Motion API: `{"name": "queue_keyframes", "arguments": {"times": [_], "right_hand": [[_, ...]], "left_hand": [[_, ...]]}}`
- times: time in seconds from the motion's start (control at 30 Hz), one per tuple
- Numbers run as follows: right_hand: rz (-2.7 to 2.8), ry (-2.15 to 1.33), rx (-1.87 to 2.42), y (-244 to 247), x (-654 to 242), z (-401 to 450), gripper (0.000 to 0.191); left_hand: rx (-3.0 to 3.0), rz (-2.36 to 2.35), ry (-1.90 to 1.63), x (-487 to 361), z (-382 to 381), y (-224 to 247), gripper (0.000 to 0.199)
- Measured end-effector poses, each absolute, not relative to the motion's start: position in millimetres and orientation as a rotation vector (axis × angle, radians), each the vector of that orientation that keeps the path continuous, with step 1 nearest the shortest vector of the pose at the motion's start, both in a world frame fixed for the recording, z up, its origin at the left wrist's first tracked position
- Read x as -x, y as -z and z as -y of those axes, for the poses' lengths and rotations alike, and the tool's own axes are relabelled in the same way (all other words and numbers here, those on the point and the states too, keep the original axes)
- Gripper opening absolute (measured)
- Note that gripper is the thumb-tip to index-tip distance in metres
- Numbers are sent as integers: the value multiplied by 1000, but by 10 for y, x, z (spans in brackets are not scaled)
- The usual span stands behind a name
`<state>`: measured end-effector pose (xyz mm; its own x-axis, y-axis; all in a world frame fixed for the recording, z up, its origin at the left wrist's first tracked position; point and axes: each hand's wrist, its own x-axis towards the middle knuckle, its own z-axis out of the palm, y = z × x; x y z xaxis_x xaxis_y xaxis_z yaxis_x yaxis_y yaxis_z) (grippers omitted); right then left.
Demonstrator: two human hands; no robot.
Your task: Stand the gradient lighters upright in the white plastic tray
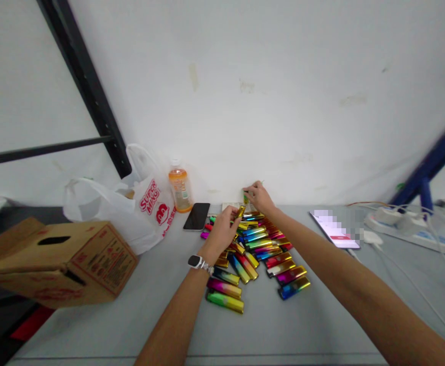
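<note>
Many shiny metallic lighters (pixel 255 238) in gold, blue, pink, green and red lie in a spread on the grey table, several in rough rows. My left hand (pixel 225 223), with a watch on its wrist, has its fingers closed on a gold lighter (pixel 241 211) held above the pile. Farther back, near the wall, my right hand (pixel 259 197) pinches a small green piece (pixel 246 197); its exact kind is too small to tell. Beneath the hands a pale flat sheet (pixel 228 207) shows in part at the table's back edge.
Left of the lighters are a black phone (pixel 197 216), an orange bottle (pixel 181 188), a white plastic bag (pixel 146 208) and a cardboard box (pixel 73 264). To the right lie a lit phone (pixel 335 231), white cables and a power strip (pixel 416 231). A wall (pixel 283 101) stands behind.
</note>
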<state>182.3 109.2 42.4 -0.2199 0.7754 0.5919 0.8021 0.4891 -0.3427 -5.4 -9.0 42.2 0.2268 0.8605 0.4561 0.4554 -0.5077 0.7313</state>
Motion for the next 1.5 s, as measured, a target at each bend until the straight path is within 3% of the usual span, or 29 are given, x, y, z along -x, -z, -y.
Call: {"name": "queue_keyframes", "arguments": {"times": [0.13,0.3,0.43,0.7,1.03,1.13,1.3,1.5], "right_hand": [[2070,287,1412,-415,-1831,-939,37],[2173,508,1494,-429,-1866,-794,43],[2259,540,1468,-478,-1888,-780,45],[2204,394,1488,-582,-1784,-952,30],[2029,414,1500,-553,-1715,-877,30],[1956,242,1421,-610,-1692,-771,33],[1612,-521,1195,-609,-1688,-374,50],[1482,-912,945,-510,-1659,95,37]], "left_hand": [[-1892,-1115,-1315,22,104,-428,51],[-1604,-979,-1388,-23,105,-468,36],[-1425,-959,-1431,-42,70,-458,42],[-1373,-950,-1422,-56,65,-439,44],[-1204,-890,-1438,-23,11,-400,53],[-1138,-870,-1456,-14,2,-380,53],[-1058,-851,-1497,-74,44,-373,47],[-1077,-786,-1523,-258,146,-379,41]]}}
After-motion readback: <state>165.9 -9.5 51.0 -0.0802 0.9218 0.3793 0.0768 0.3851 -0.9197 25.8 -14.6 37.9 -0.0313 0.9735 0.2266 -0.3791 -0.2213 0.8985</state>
